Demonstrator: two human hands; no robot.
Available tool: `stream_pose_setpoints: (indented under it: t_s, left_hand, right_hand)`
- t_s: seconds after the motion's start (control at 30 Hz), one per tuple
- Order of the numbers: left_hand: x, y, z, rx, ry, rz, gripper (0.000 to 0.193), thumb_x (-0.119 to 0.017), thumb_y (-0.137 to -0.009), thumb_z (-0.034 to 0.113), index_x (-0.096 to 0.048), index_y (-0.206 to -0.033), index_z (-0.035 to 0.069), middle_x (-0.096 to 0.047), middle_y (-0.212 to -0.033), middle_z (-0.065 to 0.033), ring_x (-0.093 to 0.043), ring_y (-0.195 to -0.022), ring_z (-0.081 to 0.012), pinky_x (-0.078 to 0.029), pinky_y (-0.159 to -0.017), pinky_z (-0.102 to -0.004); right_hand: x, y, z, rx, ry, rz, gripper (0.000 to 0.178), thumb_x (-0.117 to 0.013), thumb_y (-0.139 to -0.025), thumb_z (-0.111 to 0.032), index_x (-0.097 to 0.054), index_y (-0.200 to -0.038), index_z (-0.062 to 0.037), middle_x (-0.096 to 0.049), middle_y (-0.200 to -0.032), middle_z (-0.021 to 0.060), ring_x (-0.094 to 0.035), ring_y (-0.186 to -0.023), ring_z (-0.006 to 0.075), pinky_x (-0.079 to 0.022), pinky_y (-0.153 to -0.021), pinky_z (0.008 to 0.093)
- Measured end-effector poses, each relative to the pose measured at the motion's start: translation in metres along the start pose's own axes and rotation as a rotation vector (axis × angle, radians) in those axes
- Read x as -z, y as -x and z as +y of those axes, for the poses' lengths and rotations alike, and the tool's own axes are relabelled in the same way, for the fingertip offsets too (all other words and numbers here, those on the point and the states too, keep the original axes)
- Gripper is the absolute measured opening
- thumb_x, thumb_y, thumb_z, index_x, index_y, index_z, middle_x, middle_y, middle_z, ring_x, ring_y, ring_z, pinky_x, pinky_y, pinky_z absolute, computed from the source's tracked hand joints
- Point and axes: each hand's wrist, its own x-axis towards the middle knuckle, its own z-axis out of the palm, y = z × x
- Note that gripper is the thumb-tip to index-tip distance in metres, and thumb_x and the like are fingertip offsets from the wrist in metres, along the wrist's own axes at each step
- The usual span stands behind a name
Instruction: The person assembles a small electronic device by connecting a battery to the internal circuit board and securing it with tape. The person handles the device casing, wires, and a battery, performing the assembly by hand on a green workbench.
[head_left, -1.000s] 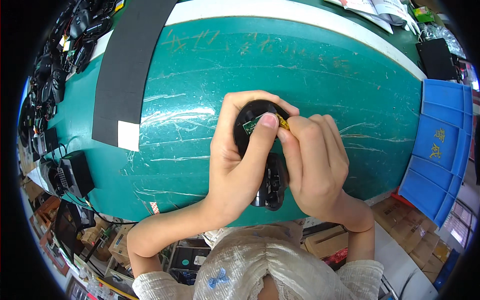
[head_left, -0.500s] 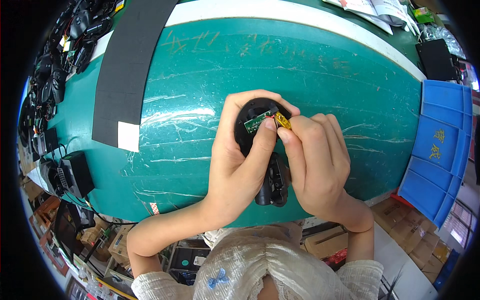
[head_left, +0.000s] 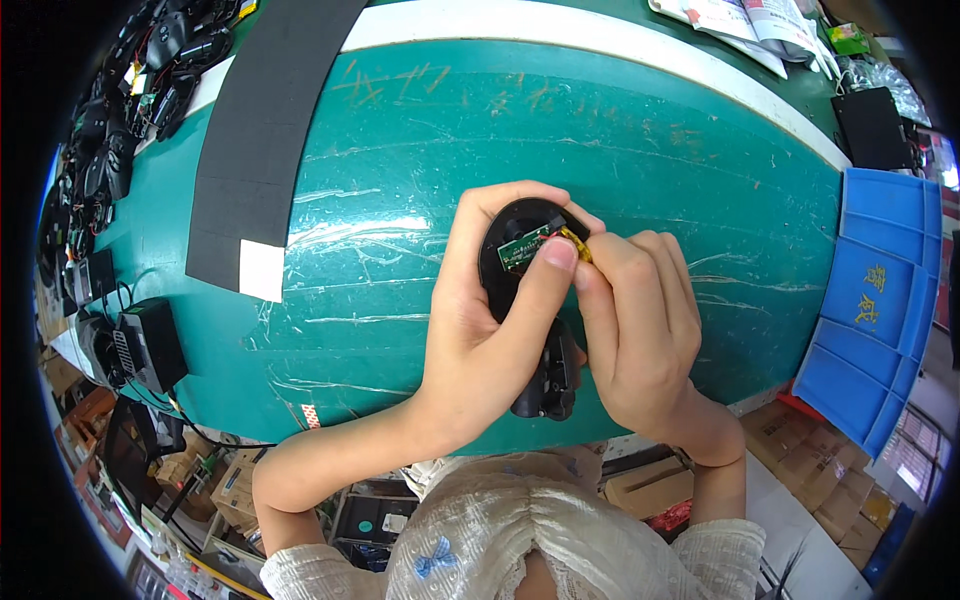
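Observation:
My left hand (head_left: 470, 350) is wrapped round a black rounded housing (head_left: 518, 213), its open side facing up. Inside it lies a small green circuit board (head_left: 520, 250), partly covered by my left thumb. A small yellow taped piece, perhaps a battery (head_left: 577, 242), sits at the housing's right edge, with red wire beside it. My right hand (head_left: 645, 320) pinches that piece between thumb and forefinger, and my left thumb tip rests close against it. Below the housing hangs a black handle-like part (head_left: 548, 385); whether the two are joined is hidden by my left hand.
A black mat strip (head_left: 245, 150) with a white square lies on the green table (head_left: 400, 290). Many black devices (head_left: 110, 150) are heaped at the far left, with a black box (head_left: 152, 345) nearer. A blue crate (head_left: 870, 310) stands at the right edge, bags (head_left: 770, 30) at the far right.
The housing and both hands have shifted slightly right. My left thumb has slid toward the yellow piece, which now sits lower against the housing's edge and is more covered by fingers.

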Motion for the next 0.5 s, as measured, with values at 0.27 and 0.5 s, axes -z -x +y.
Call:
stream_pose_setpoints:
  t_s: [0.27,0.5]
  left_hand:
    - [0.004,-0.004,-0.008,-0.12,-0.04,-0.054,0.02,-0.043,-0.093,0.006,-0.04,-0.111,-0.002,-0.056,-0.102,-0.0132,-0.053,-0.092,-0.0128,-0.043,-0.083,-0.0255]
    - [0.005,-0.004,-0.012,-0.129,-0.045,-0.044,0.018,-0.043,-0.093,0.007,-0.041,-0.11,-0.001,-0.056,-0.102,-0.0128,-0.053,-0.091,-0.0132,-0.042,-0.084,-0.0259]
  right_hand:
    - [0.001,-0.002,-0.002,0.007,-0.019,0.05,0.018,-0.062,-0.075,0.002,-0.053,-0.091,0.0007,-0.044,-0.067,0.0065,-0.042,-0.054,0.0179,-0.034,-0.045,0.0284]
    - [-0.001,0.0,-0.002,-0.012,0.027,0.036,0.018,-0.063,-0.075,0.002,-0.052,-0.09,0.0013,-0.043,-0.067,0.0068,-0.042,-0.055,0.0186,-0.035,-0.045,0.0301]
